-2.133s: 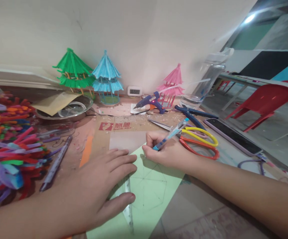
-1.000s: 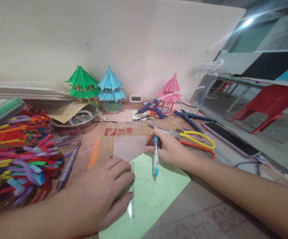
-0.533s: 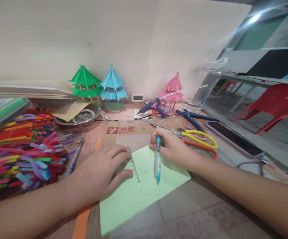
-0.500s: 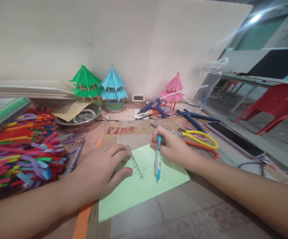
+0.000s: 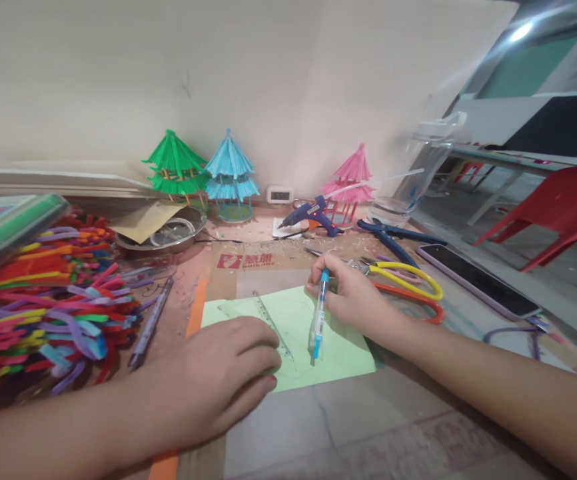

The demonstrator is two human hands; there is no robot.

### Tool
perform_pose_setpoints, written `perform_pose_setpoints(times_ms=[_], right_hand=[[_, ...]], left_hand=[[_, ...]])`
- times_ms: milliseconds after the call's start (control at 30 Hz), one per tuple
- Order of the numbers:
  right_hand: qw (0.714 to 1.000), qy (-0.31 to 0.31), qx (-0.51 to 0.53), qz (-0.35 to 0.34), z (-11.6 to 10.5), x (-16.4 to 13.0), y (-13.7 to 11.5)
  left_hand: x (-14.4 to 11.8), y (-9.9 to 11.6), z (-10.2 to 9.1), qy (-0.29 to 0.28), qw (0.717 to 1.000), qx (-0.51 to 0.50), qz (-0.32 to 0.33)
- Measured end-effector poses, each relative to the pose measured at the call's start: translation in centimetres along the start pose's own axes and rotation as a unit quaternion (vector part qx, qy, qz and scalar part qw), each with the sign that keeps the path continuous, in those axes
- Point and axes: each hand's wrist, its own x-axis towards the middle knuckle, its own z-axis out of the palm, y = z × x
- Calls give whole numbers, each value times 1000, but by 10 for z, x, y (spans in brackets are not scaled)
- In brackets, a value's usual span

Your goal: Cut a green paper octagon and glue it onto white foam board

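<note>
Step in hand, as you read it: ruling lines on the green paper (image 5: pixel 338 350), between strokes.

Your left hand (image 5: pixel 218 383) lies flat, palm down, on the near left part of the paper. Grip released; the fingers press the sheet and the near end of the clear ruler (image 5: pixel 271 320), which runs diagonally across it. Nothing is grasped.

Your right hand (image 5: pixel 356 300) is clenched round the blue pen (image 5: pixel 318 320). The pen stands almost upright, tip down, touching or just above the paper right of the ruler; cannot tell which. Faint pencil lines show around the tip.

The paper lies flat on the cardboard (image 5: pixel 248 267) at mid worktop. Scissors (image 5: pixel 403 287) sit just beyond your right hand, a phone (image 5: pixel 478 280) farther right, pipe cleaners (image 5: pixel 43 300) well to the left.

Next move, by judgement: the pen tip needs to come against the ruler's edge, with the left hand pressing firmly so the ruler cannot slide under the stroke.
</note>
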Motion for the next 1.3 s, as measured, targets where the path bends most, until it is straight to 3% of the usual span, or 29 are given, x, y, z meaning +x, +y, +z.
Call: perform_pose_setpoints(times_ms=[167,300,400,567,833,1067,1300], right_hand=[[1000,3,-8,1,0,-1,-1],[1000,3,-21,-13,-1,-1,-3],[1000,0,-28,2,-1,0,0],[999,-1,-52,8,-1,1,5],[999,1,-51,-7,0,1,5],[1000,8,-2,-22,-1,-2,0],[1000,4,-14,-8,0,-2,0]], left_hand=[[-4,5,-1,3,999,-1,32],[-1,-10,-3,72,991,108,-32],[2,-24,-3,60,985,144,-76],[3,-30,1,31,989,110,-97],[1,-25,5,30,992,47,-111],[2,-30,6,87,985,122,-89],[4,-28,4,72,987,114,-85]])
